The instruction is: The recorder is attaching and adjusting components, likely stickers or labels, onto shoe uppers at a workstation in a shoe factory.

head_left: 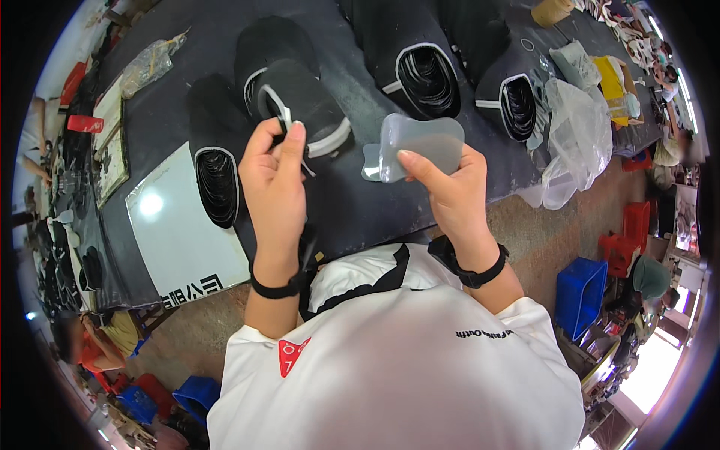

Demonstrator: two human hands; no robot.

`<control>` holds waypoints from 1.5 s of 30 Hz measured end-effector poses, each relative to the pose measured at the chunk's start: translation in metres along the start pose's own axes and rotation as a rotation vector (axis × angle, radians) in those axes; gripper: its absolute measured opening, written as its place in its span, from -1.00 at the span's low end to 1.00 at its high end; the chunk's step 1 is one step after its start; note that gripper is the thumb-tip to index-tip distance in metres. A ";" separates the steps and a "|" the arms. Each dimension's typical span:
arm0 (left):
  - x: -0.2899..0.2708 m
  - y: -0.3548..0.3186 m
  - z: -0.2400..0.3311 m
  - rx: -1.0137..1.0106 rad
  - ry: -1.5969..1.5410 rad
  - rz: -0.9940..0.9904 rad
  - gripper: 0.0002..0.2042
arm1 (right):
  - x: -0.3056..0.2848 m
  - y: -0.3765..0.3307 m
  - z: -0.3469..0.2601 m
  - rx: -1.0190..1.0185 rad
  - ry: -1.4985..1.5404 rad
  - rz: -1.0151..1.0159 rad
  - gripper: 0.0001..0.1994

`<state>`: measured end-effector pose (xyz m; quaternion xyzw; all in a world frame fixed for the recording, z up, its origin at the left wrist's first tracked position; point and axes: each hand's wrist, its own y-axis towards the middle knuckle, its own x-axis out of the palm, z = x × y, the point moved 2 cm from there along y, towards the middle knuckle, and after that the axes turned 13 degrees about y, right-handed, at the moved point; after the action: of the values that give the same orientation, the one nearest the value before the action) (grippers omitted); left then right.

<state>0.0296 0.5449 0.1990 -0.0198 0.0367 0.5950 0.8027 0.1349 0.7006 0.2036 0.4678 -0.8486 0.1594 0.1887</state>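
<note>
My left hand (pixel 274 172) is closed, thumb against fingers, on a black fabric piece (pixel 304 97) with white edging, gripped at its white-trimmed end. My right hand (pixel 459 187) pinches a curved-edged clear plastic sheet (pixel 429 141), thumb on top; whether it is one sheet or a thin stack I cannot tell. Just left of that sheet, another clear plastic piece (pixel 370 162) shows low over the dark table (pixel 352 202). The two hands are apart, both above the table's near side.
Nested stacks of black white-trimmed pieces lie at the left (pixel 217 187), centre (pixel 429 81) and right (pixel 517 109). A white printed board (pixel 176 225) lies left. Clear plastic bags (pixel 576 142) hang over the right edge. A blue crate (pixel 580 296) stands on the floor; people work farther off.
</note>
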 end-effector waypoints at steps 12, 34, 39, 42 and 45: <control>0.076 -0.013 0.050 -0.218 -0.380 -0.171 -0.72 | 0.000 0.021 -0.052 -0.030 -0.109 -0.123 -0.89; 0.139 -0.031 0.055 -0.145 -0.272 -0.244 -0.73 | -0.066 0.040 -0.077 -0.139 -0.384 -0.080 -0.59; 0.141 -0.038 0.044 -0.156 -0.355 -0.149 -0.80 | -0.071 0.039 -0.069 0.218 0.173 -0.104 -0.50; 0.134 -0.043 0.039 -0.162 -0.409 -0.123 -0.83 | -0.071 0.037 -0.070 0.278 0.318 -0.129 -0.52; 0.125 -0.046 0.037 -0.167 -0.545 -0.141 -0.82 | -0.071 0.038 -0.073 0.352 0.391 -0.235 -0.54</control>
<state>0.1113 0.6538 0.2250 0.0721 -0.2308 0.5223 0.8178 0.1498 0.8053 0.2308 0.5489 -0.6953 0.3686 0.2817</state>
